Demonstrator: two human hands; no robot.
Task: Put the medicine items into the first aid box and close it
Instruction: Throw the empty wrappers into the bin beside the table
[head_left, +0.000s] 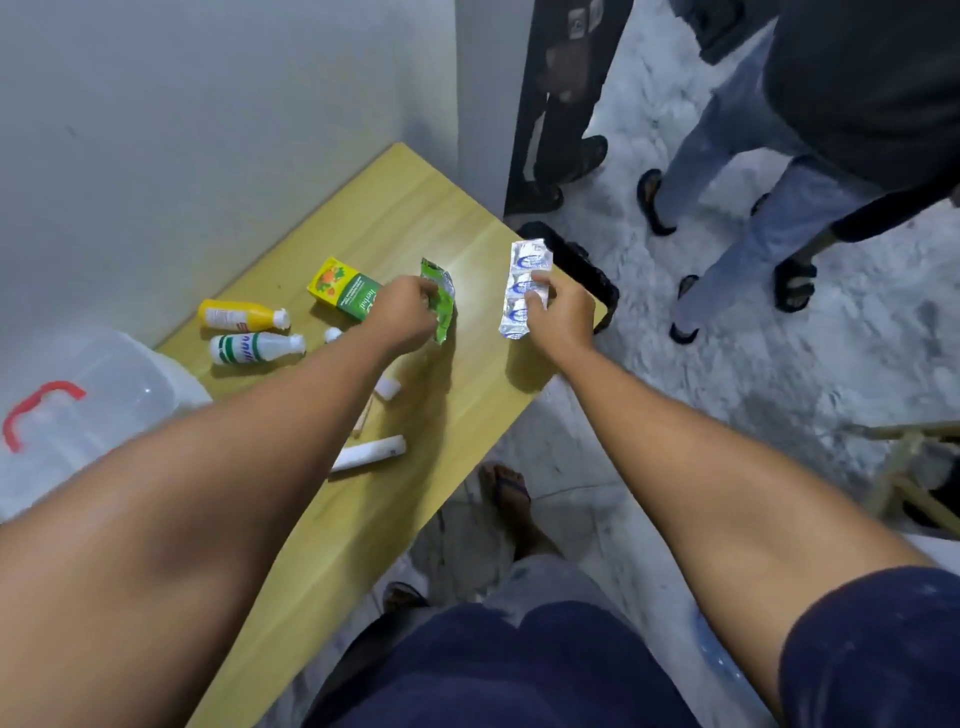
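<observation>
Head view, looking down: a wooden desk (395, 218) runs diagonally away, with the clear first aid box (119, 395) and its red handle at the near-left corner, partly cut off by the frame; whether its lid is on I cannot tell. Both arms stretch out toward the far end. The left hand (402, 312) is closed on a green sachet (440, 301), pinched at its edge just above the desk. The right hand (558, 317) grips a silver blister strip (524, 288) between thumb and fingers, the strip's long axis pointing away from the person, held over the desk's right edge. The box lies back and to the left of both hands, so the left hand is the nearer one and likely goes first. Still lying on the desk: a green and yellow carton (343, 291), a yellow bottle (241, 316), a white bottle (254, 347) and a white tube (371, 452).
</observation>
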